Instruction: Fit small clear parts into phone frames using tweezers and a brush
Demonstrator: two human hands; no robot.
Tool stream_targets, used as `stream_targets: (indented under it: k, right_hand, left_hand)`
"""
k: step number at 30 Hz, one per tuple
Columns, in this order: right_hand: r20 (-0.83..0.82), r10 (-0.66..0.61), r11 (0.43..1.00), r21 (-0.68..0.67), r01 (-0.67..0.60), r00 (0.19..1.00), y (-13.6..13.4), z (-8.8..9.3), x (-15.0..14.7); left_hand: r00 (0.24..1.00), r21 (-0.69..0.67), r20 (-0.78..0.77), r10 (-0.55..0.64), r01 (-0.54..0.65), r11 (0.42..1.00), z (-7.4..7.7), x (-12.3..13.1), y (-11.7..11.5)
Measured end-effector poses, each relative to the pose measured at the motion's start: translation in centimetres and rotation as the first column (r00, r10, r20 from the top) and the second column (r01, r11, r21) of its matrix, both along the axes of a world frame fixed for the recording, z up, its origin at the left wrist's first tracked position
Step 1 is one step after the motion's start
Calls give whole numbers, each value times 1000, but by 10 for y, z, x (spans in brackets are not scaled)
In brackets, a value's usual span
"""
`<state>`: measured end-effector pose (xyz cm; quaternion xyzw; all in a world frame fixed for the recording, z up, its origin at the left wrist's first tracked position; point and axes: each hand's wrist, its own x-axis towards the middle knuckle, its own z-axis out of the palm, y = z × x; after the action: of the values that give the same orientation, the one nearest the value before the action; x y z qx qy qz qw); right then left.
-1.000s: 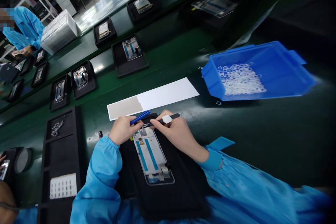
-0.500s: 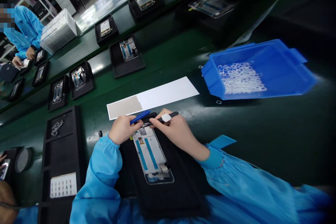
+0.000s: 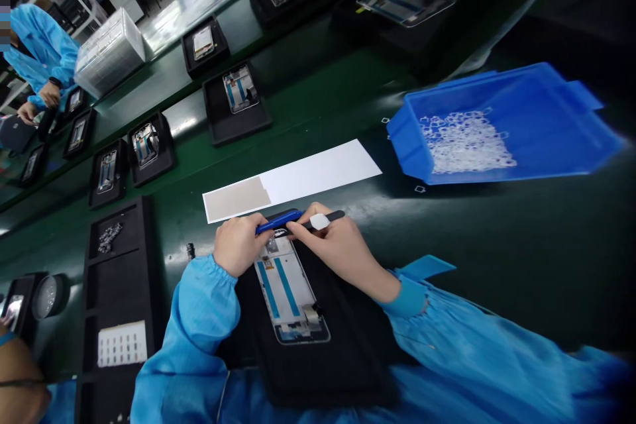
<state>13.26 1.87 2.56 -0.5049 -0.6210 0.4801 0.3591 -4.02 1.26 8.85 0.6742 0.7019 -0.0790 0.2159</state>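
Observation:
A phone frame point(image 3: 287, 291) with two blue strips lies in a black tray point(image 3: 342, 358) in front of me. My left hand point(image 3: 238, 244) is closed round a blue pen-shaped tool point(image 3: 281, 220), held across the phone frame's far end. My right hand point(image 3: 338, 243) grips dark tweezers point(image 3: 336, 215) with a white patch on the handle. Their tips are close to the phone's far end, near the blue tool. Fingers partly hide that end, and I cannot tell whether either tool touches it.
A blue bin point(image 3: 541, 126) of small white rings stands at the right. Beyond my hands lies a white sheet point(image 3: 318, 172). A compartmented black tray point(image 3: 119, 281) holds small parts at left. More phone trays point(image 3: 238, 122) line the bench, and a co-worker's hands point(image 3: 48, 94) show far left.
My left hand has shifted slightly right, and the blue tool now reaches further across, closer to my right hand. The tweezers stay near the phone's far end. The view has shifted a little.

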Motion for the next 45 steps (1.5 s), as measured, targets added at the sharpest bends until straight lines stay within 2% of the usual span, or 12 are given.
stream_targets:
  k: [3,12,18,21,24,28,33,35,37,39,41,45]
  right_hand:
    - [-82,-8,1000,-20,6,997,-1,-3,2]
    - [90,53,975,211,-71,994,-3,5,-1]
    - [132,17,960,276,-53,991,-4,1,-5]
    - [91,9,968,247,-32,996,-2,-1,-5]
    - [-49,-20,982,185,28,999,0,-1,-1]
    - [-232,-122,971,173,164,965,-4,-4,-1]
    - [-270,-111,976,151,156,956,-18,-13,-11]
    - [-288,-101,980,134,144,952,-22,-15,-13]
    - [-303,-109,981,120,151,947,-23,-14,-13]
    - [-323,-144,977,105,187,936,-21,-11,-10]
    - [-349,-204,965,83,247,915,-15,-7,-5]
    - [-381,-294,936,71,345,876,1,1,4]
  left_hand:
    - [1000,-17,-15,-5,4,1000,0,0,2]
    - [998,-19,61,9,-8,1000,-4,-4,0]
    - [996,18,87,29,-30,999,-8,-4,-1]
    - [991,64,113,67,-74,995,-7,-2,-9]
    - [959,213,244,147,-201,956,-4,-7,-39]
    - [878,342,373,299,-430,836,-8,-19,-111]
    - [772,113,394,499,-579,807,-36,-3,-200]
    - [685,29,477,551,-639,769,-50,12,-220]
    - [550,-49,611,569,-691,721,-60,23,-232]
    - [402,-112,737,543,-720,685,-62,24,-234]
    - [331,-89,802,497,-756,648,-54,11,-226]
    - [391,124,803,451,-848,515,-16,-53,-173]
